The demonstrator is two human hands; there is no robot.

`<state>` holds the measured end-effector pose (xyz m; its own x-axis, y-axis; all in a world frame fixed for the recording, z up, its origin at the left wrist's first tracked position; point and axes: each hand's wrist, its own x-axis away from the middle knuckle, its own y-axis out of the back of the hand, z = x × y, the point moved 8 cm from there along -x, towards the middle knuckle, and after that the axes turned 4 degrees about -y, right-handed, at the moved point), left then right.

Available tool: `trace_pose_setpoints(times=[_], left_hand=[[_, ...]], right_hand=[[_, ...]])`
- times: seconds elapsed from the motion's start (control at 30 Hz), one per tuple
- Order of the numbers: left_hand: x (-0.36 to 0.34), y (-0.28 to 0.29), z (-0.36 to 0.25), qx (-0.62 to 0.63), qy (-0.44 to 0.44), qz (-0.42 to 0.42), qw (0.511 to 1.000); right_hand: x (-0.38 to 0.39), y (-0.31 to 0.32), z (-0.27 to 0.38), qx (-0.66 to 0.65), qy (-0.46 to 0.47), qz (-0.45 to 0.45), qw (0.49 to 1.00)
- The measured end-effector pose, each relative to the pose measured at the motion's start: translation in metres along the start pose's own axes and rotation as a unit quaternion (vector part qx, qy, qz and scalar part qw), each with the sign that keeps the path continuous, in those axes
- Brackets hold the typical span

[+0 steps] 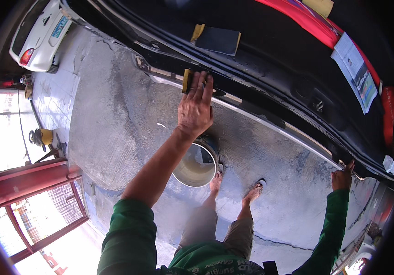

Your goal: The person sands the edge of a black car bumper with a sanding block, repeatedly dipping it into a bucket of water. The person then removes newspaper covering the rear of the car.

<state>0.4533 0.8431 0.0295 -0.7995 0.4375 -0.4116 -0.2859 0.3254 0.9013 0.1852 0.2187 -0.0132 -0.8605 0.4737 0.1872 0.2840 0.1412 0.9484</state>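
My left hand (196,103) is closed on a yellow sanding block (188,80), pressing it to the edge of a black car body panel (270,107) that has pale bare patches and a light strip along it. My right hand (342,178) grips the far right end of the same edge, index finger extended. A dark flat pad with a yellow edge (217,40) lies on the black surface above. A bucket of cloudy water (185,165) stands on the floor below my left forearm, by my foot.
Red fabric (307,25), a printed sheet (352,68) and a red object (388,114) are on the black surface. A white car (36,36), a yellow-and-black vacuum (43,136) and a red gate (32,172) are at left. The concrete floor (105,114) is cracked.
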Motion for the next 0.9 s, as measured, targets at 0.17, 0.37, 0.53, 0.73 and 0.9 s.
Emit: trace_pose_setpoints(times=[0.17, 0.37, 0.53, 0.73, 0.9], left_hand=[[-0.009, 0.015, 0.102, -0.042, 0.081, 0.015, 0.996], [-0.012, -0.024, -0.074, 0.008, 0.071, -0.003, 0.997], [-0.019, -0.042, -0.299, 0.090, -0.101, -0.031, 0.990], [-0.005, -0.012, -0.096, -0.127, 0.081, 0.079, 0.985], [-0.015, -0.067, -0.271, -0.133, 0.050, 0.126, 0.982]], right_hand=[[0.005, 0.003, 0.009, -0.042, 0.015, 0.002, 0.999], [0.015, 0.016, 0.008, -0.053, 0.020, -0.016, 0.998], [0.030, 0.023, 0.008, -0.164, 0.120, -0.096, 0.974], [0.149, -0.088, -0.082, -0.479, 0.037, 0.065, 0.875], [0.335, -0.251, -0.124, -0.456, -0.075, 0.244, 0.852]])
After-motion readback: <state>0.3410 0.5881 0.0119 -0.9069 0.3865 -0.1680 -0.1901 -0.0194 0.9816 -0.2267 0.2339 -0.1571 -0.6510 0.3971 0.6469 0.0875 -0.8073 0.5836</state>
